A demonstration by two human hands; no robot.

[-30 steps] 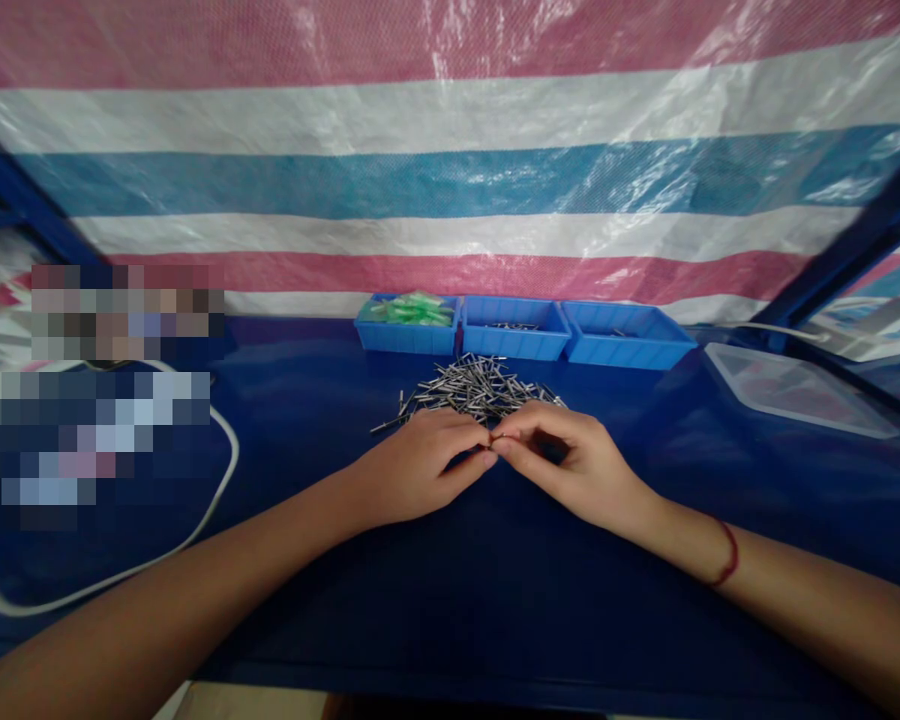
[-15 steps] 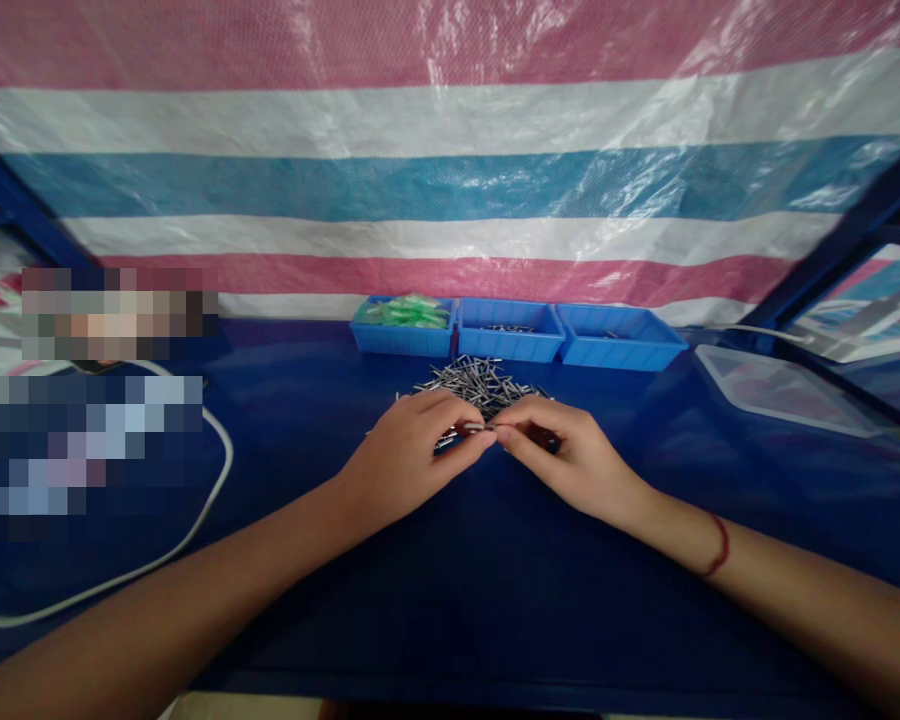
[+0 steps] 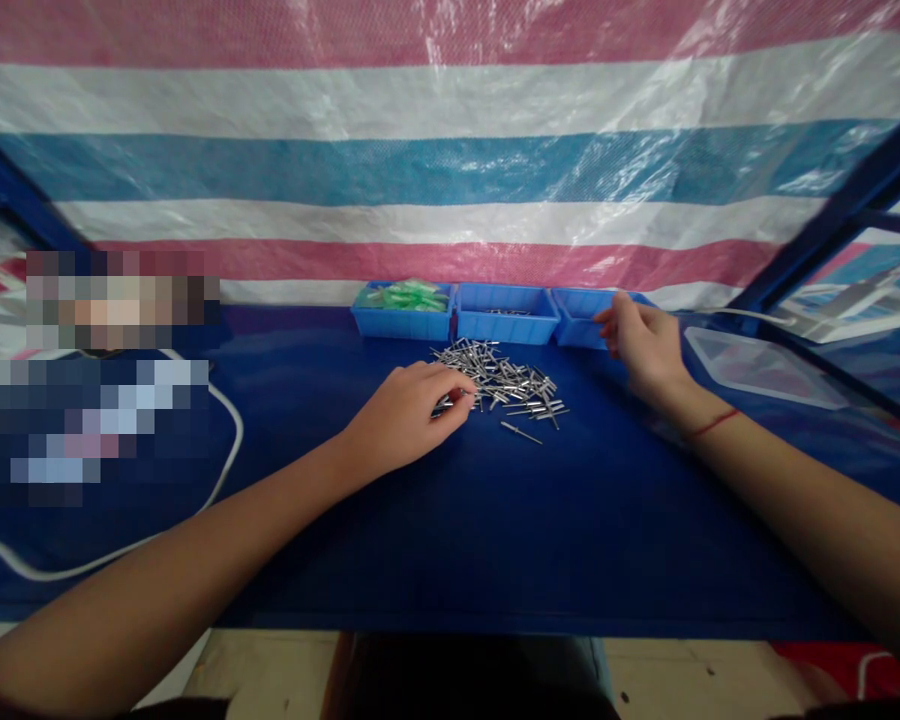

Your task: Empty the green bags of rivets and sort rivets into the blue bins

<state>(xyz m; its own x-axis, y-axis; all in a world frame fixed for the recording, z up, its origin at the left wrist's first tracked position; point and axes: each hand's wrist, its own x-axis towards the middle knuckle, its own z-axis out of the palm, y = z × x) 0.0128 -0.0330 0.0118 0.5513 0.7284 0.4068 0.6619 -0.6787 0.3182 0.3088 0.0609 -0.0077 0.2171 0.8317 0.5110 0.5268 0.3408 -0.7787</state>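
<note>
A heap of small metal pins [image 3: 506, 378] lies on the dark blue table [image 3: 495, 520]. My left hand [image 3: 409, 412] rests at the heap's left edge, fingers curled round a few pins. My right hand [image 3: 641, 338] is at the right blue bin [image 3: 589, 315], fingertips pinched over its front edge; what they hold is too small to see. One loose pin [image 3: 521, 432] lies in front of the heap.
Three blue bins stand in a row at the back: the left bin [image 3: 401, 318] holds green plastic pieces, the middle bin [image 3: 506, 318] a few pins. A clear tray [image 3: 765, 365] sits at the right. A white cable [image 3: 217, 470] loops at the left. Striped tarp behind.
My hands, joined together in front of the heap, have parted. My right hand has gone up and right to the right bin. My left hand stays at the heap.
</note>
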